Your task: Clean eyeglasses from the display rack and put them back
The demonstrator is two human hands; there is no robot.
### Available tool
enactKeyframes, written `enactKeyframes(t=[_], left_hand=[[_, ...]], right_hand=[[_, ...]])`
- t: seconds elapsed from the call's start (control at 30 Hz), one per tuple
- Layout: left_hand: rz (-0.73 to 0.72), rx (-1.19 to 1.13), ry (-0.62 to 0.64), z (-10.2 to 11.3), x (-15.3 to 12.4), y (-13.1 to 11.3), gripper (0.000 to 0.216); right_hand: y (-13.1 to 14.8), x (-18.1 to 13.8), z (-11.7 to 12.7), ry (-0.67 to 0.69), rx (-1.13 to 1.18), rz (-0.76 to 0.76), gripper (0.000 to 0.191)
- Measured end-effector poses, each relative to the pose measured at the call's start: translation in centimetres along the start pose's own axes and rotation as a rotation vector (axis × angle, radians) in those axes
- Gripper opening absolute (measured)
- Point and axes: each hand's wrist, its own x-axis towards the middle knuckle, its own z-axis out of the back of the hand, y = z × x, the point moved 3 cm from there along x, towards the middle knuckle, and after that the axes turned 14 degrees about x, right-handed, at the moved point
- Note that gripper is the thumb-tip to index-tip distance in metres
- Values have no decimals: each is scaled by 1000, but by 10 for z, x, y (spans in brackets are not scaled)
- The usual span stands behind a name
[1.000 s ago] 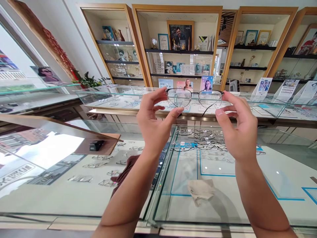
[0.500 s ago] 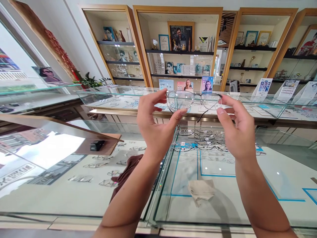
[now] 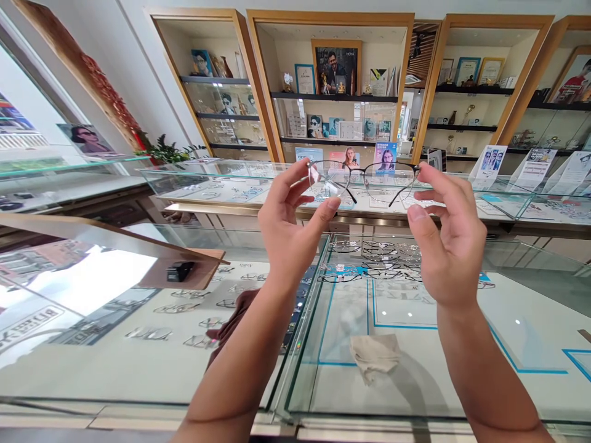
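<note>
A pair of thin dark-framed eyeglasses (image 3: 356,175) is raised in front of me, level, with clear lenses and both temple tips showing below the rims. My left hand (image 3: 293,224) grips the frame at its left outer corner, thumb lower and apart from the index finger. On the opposite corner, my right hand (image 3: 446,237) holds the frame with its fingertips. Below, on the glass counter, lies a crumpled beige cloth (image 3: 375,355). A dark brown cloth (image 3: 235,323) is partly hidden behind my left forearm.
Several eyeglass frames (image 3: 381,258) rest in the glass display case beneath my hands. A wooden-edged mirror panel (image 3: 198,267) with a small black object juts in from the left. Beyond stands another glass counter (image 3: 221,191) before wooden display cabinets (image 3: 332,18).
The eyeglasses have turned to face more squarely and look more level. My right hand has shifted slightly right, and both temple tips now show beneath the lenses.
</note>
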Motion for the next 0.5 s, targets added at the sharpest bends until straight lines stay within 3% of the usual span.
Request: enactKeyframes(t=[0.23, 0.5], left_hand=[[21, -45, -14, -6, 0, 9, 65], [-67, 130, -118, -8, -2, 5, 68]], right_hand=[[11, -2, -8, 49, -41, 83, 49], [8, -4, -8, 7, 37, -68, 46]])
